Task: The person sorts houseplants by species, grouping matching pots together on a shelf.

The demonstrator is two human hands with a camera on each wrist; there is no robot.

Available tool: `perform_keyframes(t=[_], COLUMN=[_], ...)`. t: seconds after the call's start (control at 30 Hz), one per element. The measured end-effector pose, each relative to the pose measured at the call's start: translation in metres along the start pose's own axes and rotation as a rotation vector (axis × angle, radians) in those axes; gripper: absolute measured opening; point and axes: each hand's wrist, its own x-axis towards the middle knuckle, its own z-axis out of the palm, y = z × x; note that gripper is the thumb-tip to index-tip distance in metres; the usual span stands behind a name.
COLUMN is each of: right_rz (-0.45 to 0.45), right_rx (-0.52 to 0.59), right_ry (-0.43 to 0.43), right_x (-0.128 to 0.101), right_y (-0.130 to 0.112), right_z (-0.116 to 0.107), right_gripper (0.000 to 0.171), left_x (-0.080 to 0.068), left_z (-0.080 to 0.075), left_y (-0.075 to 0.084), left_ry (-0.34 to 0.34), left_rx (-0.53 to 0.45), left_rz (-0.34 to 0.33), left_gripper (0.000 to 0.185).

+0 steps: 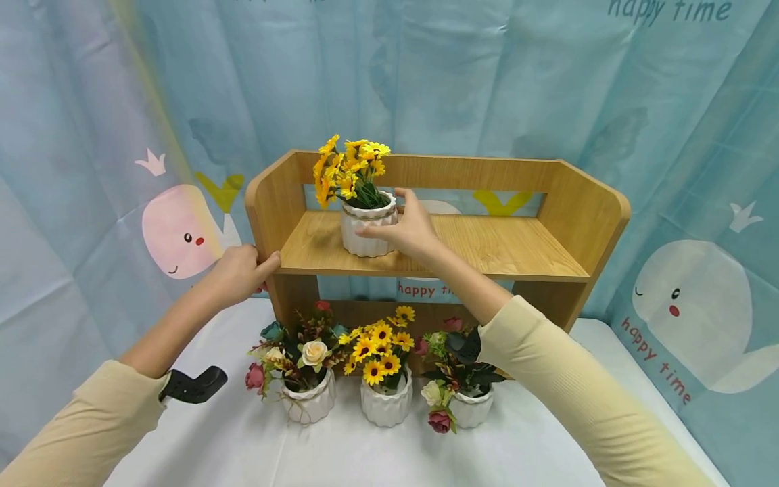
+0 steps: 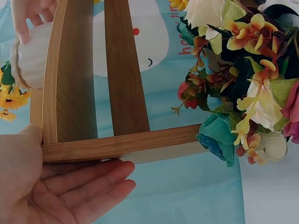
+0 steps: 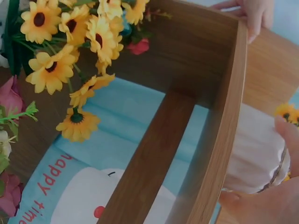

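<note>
Daisy pot: the white fluted pot of yellow daisies [image 1: 367,233], twine round its neck, is at the upper board [image 1: 499,245] of the wooden shelf, toward its left end; whether the board bears its full weight I cannot tell.
Right grip: my right grip [image 1: 409,226] holds that pot from its right side, thumb across the front, a finger up by the rim, spread about as wide as the pot.
Left grip: my left grip [image 1: 240,270] holds the front edge of the left side panel [image 1: 275,199], thumb on the inner side, fingers lying along the outside.
Pot from grips: it lies between my two, directly left of the right one and touching it; the left one is well apart.
Axis: the pot stands upright, blooms leaning left.
Shelf edges: the pot's base is just behind the board's front edge; the back rail [image 1: 462,173] runs behind the blooms.
Board room: a shorter stretch runs left to the near panel, a much longer one right to the right side panel [image 1: 581,213]; nothing roofs it.
Counter row: below, on the white-covered counter [image 1: 341,463], stand a cream-rose pot [image 1: 310,402], a sunflower pot [image 1: 387,406] and a mixed-rose pot [image 1: 473,409].
</note>
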Motion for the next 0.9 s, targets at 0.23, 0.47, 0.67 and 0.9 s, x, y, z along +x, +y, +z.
perform_keyframes(t=[0.23, 0.47, 0.67, 0.9], right_rz=[0.02, 0.003, -0.024, -0.051], right_rx=[-0.026, 0.01, 0.01, -0.019], right_ry=[-0.004, -0.051, -0.078, -0.064], right_x=[-0.018, -0.04, -0.062, -0.086], right_y=[0.001, -0.001, 0.001, 0.007], right_z=[-0.013, -0.025, -0.03, -0.032], right_gripper=[0.097, 0.088, 0.081, 0.07], left_x=[0.001, 0.001, 0.001, 0.001], left_z=[0.001, 0.001, 0.002, 0.002], left_y=[0.0, -0.001, -0.002, -0.003], left_ry=[0.0, 0.001, 0.008, 0.004], left_rx=[-0.004, -0.012, -0.007, -0.012], left_rz=[-0.004, -0.007, 0.004, 0.007], left_gripper=[0.056, 0.056, 0.057, 0.057])
